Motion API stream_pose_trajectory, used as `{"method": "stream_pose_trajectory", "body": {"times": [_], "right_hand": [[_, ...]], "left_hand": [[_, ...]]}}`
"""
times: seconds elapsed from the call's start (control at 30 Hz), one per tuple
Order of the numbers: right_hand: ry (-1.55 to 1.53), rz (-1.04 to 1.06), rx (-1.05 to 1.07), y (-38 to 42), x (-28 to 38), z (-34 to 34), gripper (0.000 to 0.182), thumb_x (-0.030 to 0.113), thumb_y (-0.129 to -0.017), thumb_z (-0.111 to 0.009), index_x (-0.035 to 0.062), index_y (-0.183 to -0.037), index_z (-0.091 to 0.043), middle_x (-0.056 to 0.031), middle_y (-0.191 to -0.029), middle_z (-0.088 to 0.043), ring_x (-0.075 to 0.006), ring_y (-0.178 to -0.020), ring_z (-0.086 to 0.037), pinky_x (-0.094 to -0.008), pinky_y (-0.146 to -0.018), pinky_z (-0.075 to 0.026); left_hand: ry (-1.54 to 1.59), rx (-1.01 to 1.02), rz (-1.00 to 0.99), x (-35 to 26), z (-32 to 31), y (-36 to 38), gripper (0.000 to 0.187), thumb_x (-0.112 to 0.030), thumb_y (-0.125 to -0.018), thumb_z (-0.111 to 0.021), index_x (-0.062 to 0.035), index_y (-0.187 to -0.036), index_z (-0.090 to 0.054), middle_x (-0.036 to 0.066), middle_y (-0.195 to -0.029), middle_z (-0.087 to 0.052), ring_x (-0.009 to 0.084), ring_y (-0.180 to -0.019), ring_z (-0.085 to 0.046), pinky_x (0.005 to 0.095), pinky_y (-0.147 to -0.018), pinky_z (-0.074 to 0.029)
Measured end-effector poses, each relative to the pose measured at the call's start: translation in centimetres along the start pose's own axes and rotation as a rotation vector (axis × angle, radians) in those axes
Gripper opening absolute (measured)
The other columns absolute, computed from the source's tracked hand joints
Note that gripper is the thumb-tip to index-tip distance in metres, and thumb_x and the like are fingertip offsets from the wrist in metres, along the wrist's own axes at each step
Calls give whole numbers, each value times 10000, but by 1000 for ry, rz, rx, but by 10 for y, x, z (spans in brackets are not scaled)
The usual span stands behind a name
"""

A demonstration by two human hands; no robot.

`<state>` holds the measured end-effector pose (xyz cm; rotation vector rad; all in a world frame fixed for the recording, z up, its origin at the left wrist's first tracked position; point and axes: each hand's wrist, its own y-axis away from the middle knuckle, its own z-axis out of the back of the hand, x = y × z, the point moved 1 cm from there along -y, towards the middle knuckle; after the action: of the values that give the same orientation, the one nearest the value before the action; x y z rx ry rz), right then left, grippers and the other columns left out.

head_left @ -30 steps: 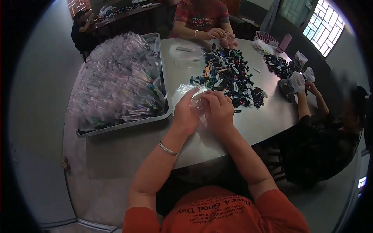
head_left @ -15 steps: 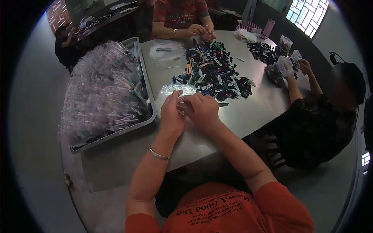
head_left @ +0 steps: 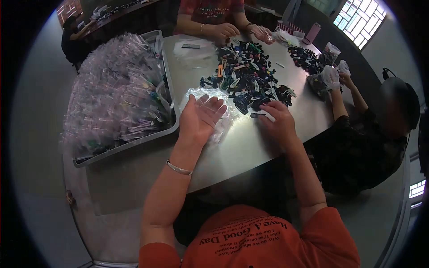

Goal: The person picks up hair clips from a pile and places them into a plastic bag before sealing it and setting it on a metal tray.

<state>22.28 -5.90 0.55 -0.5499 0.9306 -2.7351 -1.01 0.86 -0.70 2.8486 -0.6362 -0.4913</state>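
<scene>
My left hand [head_left: 198, 119] is turned palm up, thumb apart and fingers loosely curled, with a thin clear plastic bag [head_left: 209, 106] across the fingers. Below and beside it lies a shiny pile of clear plastic bags [head_left: 221, 129] on the metal table. My right hand [head_left: 280, 123] is at the near edge of a heap of hair clips [head_left: 250, 73], with finger and thumb apart. A single dark hair clip [head_left: 258, 115] lies right by its fingertips. Most clips are black or dark, mixed with white and a few orange ones.
A grey tray [head_left: 172, 123] heaped with filled clear packets [head_left: 114, 94] stands at left. Across the table, a person's hands [head_left: 228, 31] work by the clips. At right, another person's hand [head_left: 346, 79] is beside filled bags [head_left: 328, 79]. A pink bottle [head_left: 313, 32] stands at the back.
My hands have parted: the right has moved right to the clip heap, while the left has turned its palm up. The person opposite has also drawn their hands apart.
</scene>
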Motion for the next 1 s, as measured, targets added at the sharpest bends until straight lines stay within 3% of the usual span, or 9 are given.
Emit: {"method": "stream_pose_trajectory", "body": {"times": [0.13, 0.27, 0.37, 0.47, 0.53, 0.57, 0.63, 0.77, 1.0], "right_hand": [[21, -95, 122, 10, -9, -12, 206, 163, -735, -716, 83, -923, -694, -82, -946, -622, -254, -851, -615, -339, -734, -510], [35, -74, 134, 7, -8, -13, 134, 147, -758, -692, 65, -865, -689, -77, -892, -625, -252, -828, -614, -342, -709, -508], [46, 31, 92, 6, -9, -14, 92, 119, -778, -666, 51, -840, -664, -80, -856, -622, -266, -792, -614, -341, -675, -506], [-2, -40, -13, 5, 9, -11, 66, 84, -817, -639, 32, -857, -634, -71, -816, -611, -204, -668, -609, -303, -592, -493], [-471, -362, 52, -1, 41, 5, 77, 89, -847, -628, 17, -843, -604, -60, -769, -585, -141, -584, -586, -268, -515, -464], [-563, -352, 77, -4, 54, 11, 62, 50, -860, -609, -11, -858, -600, -54, -751, -566, -92, -575, -565, -225, -498, -442], [-692, -271, 88, -6, 78, 15, 74, 29, -841, -621, -16, -899, -612, -68, -772, -575, -102, -582, -577, -219, -495, -446], [-474, 48, 100, -15, 114, 18, 219, -90, -756, -598, 7, -946, -651, -102, -851, -592, -177, -663, -623, -263, -594, -502], [-313, -33, 48, -18, 110, 2, 169, -61, -736, -628, 11, -887, -650, -100, -827, -620, -190, -660, -628, -279, -595, -503]], "left_hand": [[-38, 3, 14, 3, -6, 6, 446, -384, -986, -328, 25, -1037, -498, 163, -1008, -553, 297, -986, -538, 458, -936, -445], [-48, 24, 3, 2, -1, 2, 452, -390, -985, -325, 25, -1033, -499, 159, -1004, -553, 299, -983, -540, 460, -934, -447], [-11, 49, 8, 0, 0, 1, 408, -395, -982, -348, -3, -1072, -418, 178, -976, -533, 315, -950, -536, 500, -929, -437], [-27, 4, -4, 3, -7, 5, 420, -392, -985, -338, 10, -1093, -391, 186, -987, -514, 319, -931, -531, 508, -928, -435], [-4, 13, -2, 4, -3, 3, 424, -395, -984, -336, 11, -1095, -389, 188, -988, -514, 322, -934, -531, 511, -928, -435], [11, 30, 6, 4, -2, 3, 429, -398, -984, -335, 12, -1096, -387, 190, -989, -514, 324, -937, -531, 514, -928, -434], [9, 5, -9, 4, -4, 4, 433, -403, -982, -336, 11, -1097, -384, 195, -988, -514, 327, -939, -532, 515, -926, -435], [-31, -37, -66, 3, -8, 6, 449, -417, -979, -334, 14, -1095, -380, 212, -988, -513, 337, -947, -532, 521, -919, -436], [18, -86, -74, 3, -12, 7, 499, -438, -985, -275, 33, -1041, -431, 208, -1019, -512, 338, -994, -515, 536, -967, -409]]}}
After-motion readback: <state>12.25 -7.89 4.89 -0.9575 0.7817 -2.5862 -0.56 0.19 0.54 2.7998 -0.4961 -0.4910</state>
